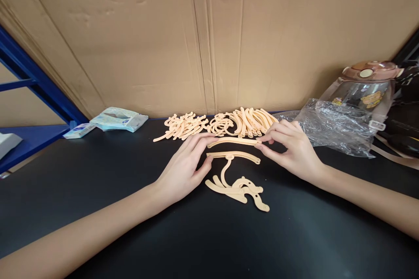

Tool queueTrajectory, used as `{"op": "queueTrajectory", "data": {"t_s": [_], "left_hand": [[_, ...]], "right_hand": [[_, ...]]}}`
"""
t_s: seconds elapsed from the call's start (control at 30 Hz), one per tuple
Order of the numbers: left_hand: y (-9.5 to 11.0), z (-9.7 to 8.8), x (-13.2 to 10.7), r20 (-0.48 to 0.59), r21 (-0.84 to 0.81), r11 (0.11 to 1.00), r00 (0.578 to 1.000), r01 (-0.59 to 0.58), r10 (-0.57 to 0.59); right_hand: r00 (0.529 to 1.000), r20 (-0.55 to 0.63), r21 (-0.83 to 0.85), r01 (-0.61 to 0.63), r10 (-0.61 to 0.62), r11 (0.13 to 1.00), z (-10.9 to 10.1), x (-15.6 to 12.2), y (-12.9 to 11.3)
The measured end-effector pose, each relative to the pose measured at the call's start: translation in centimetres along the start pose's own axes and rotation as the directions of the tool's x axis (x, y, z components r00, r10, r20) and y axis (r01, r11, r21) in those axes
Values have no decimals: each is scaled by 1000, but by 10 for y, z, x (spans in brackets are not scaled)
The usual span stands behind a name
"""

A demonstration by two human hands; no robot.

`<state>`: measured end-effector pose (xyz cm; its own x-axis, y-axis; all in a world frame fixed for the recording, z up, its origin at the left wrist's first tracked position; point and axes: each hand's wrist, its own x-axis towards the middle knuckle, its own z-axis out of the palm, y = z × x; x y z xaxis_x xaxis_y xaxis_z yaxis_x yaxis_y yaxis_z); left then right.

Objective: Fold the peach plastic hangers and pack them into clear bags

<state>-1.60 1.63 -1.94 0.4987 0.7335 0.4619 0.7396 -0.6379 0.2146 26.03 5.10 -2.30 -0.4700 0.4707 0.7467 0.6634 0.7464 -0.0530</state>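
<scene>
The right hand [296,150] is pinching the right end of one slender, curved, pale-tan upper strip [234,140]; the left hand [181,163] is reaching its other end, its grip unclear. One matching lower strip [245,154] is lying nearer the person on the black tabletop [163,244]. Three pale-tan heaps [188,127] are lying behind.

Three piles of parts [250,122], two tissue packs [119,120], one bottle [369,91], one bag [334,126]
</scene>
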Motion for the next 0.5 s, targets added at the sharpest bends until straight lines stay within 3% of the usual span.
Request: {"op": "queueTrajectory", "data": {"t_s": [0.17, 0.5], "left_hand": [[-1, 1, 1, -65, 57, 998, 998, 18, -14], [-6, 4, 1, -121, -44, 998, 991, 42, -47]], "right_hand": [[1000, -27, 36, 0, 1, 999, -4, 0, -3], [1000, 23, 48, -7, 6, 999, -2, 0, -1]]}}
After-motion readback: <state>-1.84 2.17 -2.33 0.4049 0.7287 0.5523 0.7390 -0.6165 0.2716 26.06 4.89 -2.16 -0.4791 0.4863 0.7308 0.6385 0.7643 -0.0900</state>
